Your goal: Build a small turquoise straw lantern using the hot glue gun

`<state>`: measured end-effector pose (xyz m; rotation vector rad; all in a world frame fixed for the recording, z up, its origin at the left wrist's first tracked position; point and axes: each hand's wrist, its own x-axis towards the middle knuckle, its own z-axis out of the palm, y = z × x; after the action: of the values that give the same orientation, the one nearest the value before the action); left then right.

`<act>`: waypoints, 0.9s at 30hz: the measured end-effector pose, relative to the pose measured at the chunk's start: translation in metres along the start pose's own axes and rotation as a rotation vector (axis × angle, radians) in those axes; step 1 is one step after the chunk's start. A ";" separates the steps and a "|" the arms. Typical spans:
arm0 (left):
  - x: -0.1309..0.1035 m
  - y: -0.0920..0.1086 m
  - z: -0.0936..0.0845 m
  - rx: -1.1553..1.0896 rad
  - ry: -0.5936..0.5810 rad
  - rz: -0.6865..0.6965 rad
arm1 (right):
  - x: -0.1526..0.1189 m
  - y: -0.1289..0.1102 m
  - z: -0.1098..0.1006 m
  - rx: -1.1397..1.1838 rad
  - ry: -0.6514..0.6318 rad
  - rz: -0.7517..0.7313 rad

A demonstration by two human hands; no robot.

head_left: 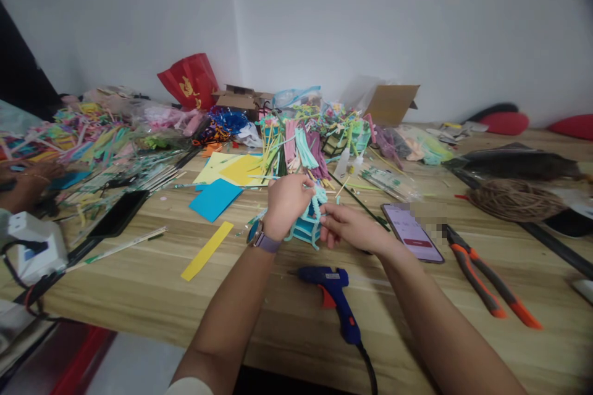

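The fingers of the left hand are bent over the top of a turquoise, fuzzy-edged piece with blue panels; the fingertips are partly hidden, and whether they are clamped on it cannot be told. The fingers of the right hand are curled at the right edge of the same piece; a firm pinch cannot be confirmed. The piece is located between the two hands, above the middle of the wooden table. A watch is worn on the left wrist.

A blue glue gun is laid on its side between the forearms, its nozzle directed left. A yellow strip and a blue sheet are placed to the left. A phone is positioned beside the right forearm, with orange-handled pliers farther right. Bundles of fuzzy stems are piled behind the hands. A coil of brown cord is placed at far right. At the far left edge, another person's hand is seen.
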<state>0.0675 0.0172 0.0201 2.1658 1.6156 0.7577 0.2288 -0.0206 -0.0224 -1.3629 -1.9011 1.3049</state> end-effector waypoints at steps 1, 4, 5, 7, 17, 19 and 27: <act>0.000 0.000 0.000 -0.002 0.000 -0.001 | 0.000 0.000 0.000 -0.001 0.002 -0.002; 0.000 0.000 0.000 -0.010 0.001 0.000 | 0.000 -0.001 0.000 -0.009 0.002 -0.008; 0.000 0.000 0.000 -0.012 0.000 -0.001 | -0.001 -0.001 0.000 -0.013 0.000 -0.011; 0.000 0.000 0.000 -0.017 -0.003 -0.005 | -0.001 -0.001 0.000 -0.017 -0.005 -0.020; -0.001 0.001 -0.001 -0.020 -0.007 -0.012 | 0.000 0.000 0.000 -0.022 0.003 -0.033; -0.001 0.001 -0.001 -0.018 -0.002 -0.008 | -0.001 0.000 0.000 -0.024 -0.001 -0.035; -0.001 0.000 -0.001 -0.019 -0.004 -0.004 | 0.000 0.001 0.000 -0.012 -0.010 -0.041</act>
<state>0.0669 0.0163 0.0209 2.1487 1.6043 0.7642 0.2295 -0.0206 -0.0235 -1.3186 -1.9362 1.2846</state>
